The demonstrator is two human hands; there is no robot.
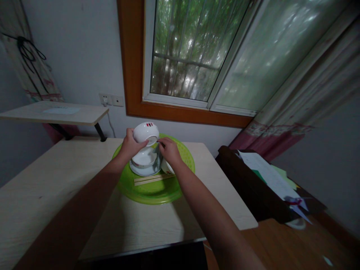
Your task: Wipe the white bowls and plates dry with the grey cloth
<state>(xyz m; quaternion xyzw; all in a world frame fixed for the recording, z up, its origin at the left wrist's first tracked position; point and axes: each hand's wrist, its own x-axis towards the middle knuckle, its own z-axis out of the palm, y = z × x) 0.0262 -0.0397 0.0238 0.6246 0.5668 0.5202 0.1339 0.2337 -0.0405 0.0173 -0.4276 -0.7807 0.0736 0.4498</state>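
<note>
My left hand (129,145) grips a white bowl (146,132) with a small red mark, held tilted above the green basin (182,159). Below it a second white bowl (144,157) sits on a white plate (146,171) inside the basin. My right hand (169,149) is closed near the raised bowl's rim, fingers pinched together; what it holds is hidden. A pair of wooden chopsticks (153,178) lies in the basin in front of the plate.
The basin stands on a pale wooden table (42,195). A small shelf-like table (56,112) is at the left by the wall. A dark stand with papers (270,176) sits to the right. Window and curtain lie behind.
</note>
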